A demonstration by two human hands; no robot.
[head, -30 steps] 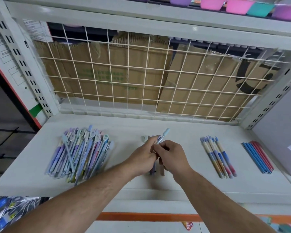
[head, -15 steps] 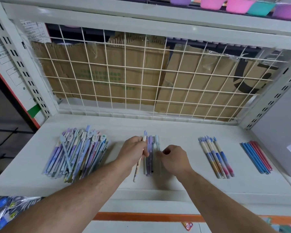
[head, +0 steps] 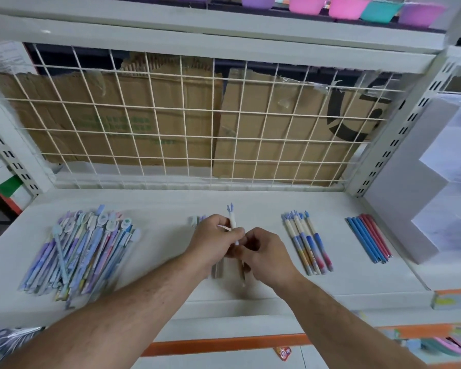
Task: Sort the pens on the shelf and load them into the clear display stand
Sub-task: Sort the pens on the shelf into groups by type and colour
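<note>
white pen (head: 232,222) lifted off shelf (head: 157,209) since half a second ago. now pinched in left hand (head: 213,238) fingers, lower barrel gripped by right hand (head: 266,251), above middle pile (head: 216,271). sorting judged ongoing; large heap (head: 80,249) left untouched.

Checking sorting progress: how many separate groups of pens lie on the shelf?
4: a big mixed pile at left, a small group half hidden under the left hand, a white-topped group right of centre, a blue-and-red group far right.
</note>
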